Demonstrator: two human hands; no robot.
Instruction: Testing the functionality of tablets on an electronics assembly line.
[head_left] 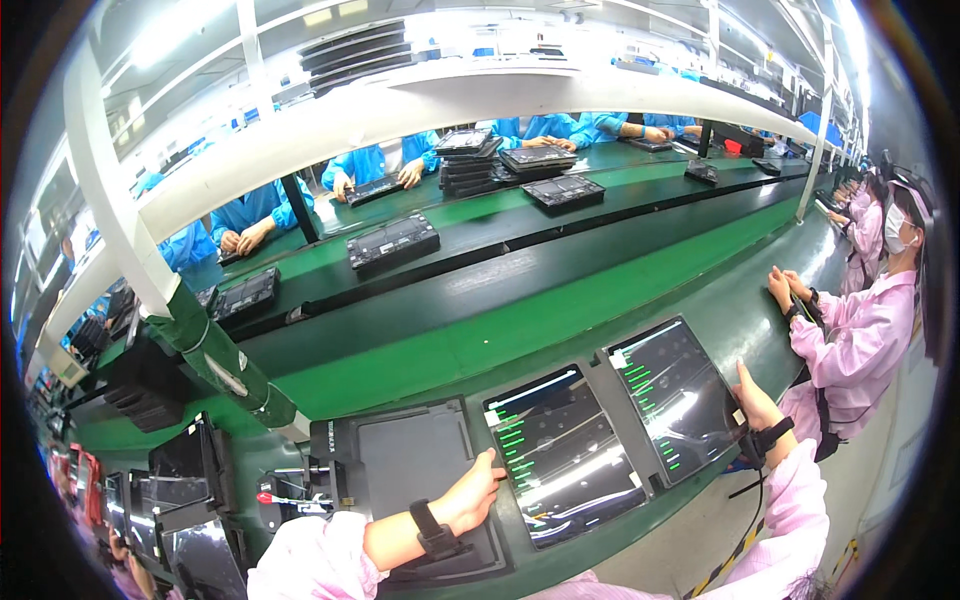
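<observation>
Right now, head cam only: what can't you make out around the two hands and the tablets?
- Left hand: palm side faces away, so contact with the near tablet is unclear.
- Right hand: at the far tablet edge; fingers hidden behind the hand.
- Screen lines on both tablets: too small, washed by glare.
- Dark fixture tray: near part covered by the left forearm.
</observation>
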